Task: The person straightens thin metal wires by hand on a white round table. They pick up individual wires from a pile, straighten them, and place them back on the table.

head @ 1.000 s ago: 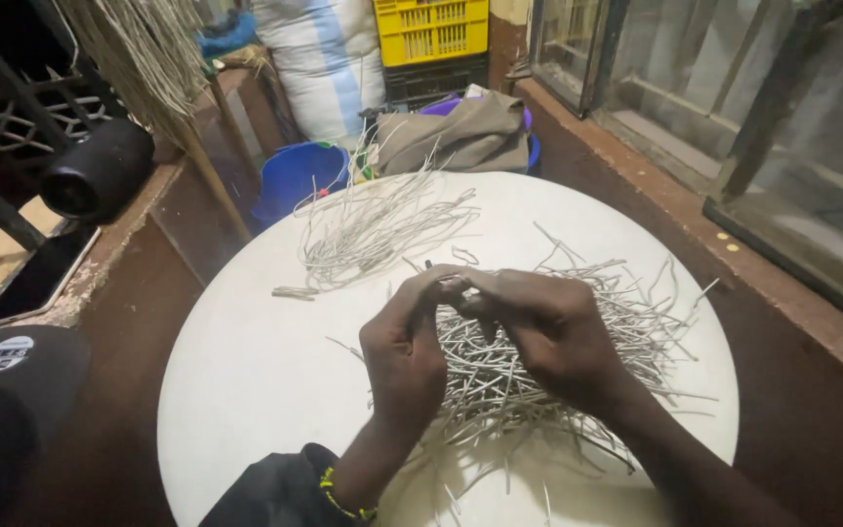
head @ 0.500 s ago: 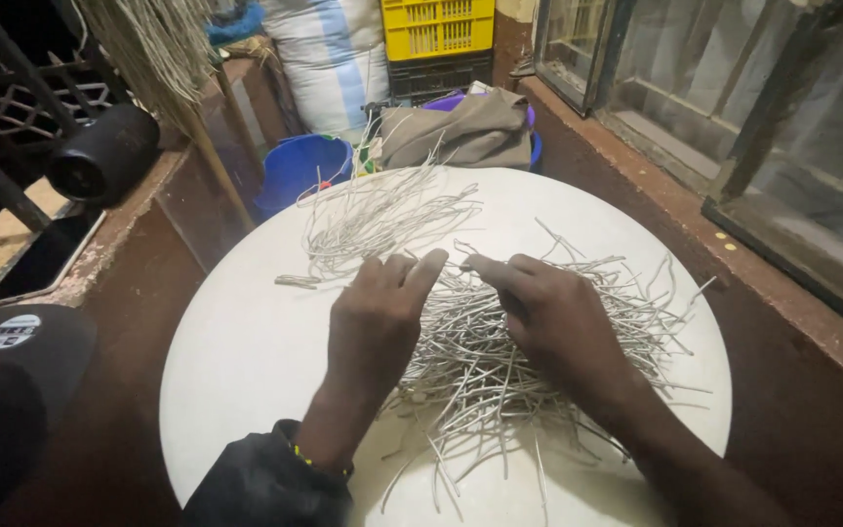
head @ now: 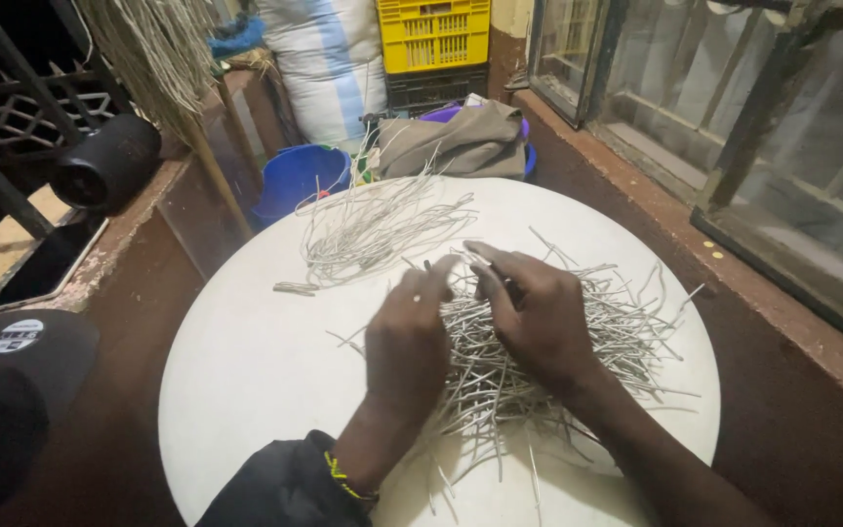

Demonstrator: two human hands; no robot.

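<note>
as both grips splay, fingertips [head: 441, 268] touch grey sticks [head: 500, 361].

Far ahead of me, a white sack with pale blue stripes [head: 329, 63] stands upright beside a yellow slatted crate [head: 433, 34]. On the ledge to my left, a flat dark screen [head: 51, 262] lies face up. Lower left, a round white label sits on a black cap [head: 18, 337].

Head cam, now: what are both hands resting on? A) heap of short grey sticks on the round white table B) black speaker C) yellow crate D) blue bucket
A: the left hand and right hand lie on the heap of short grey sticks on the round white table.
</note>
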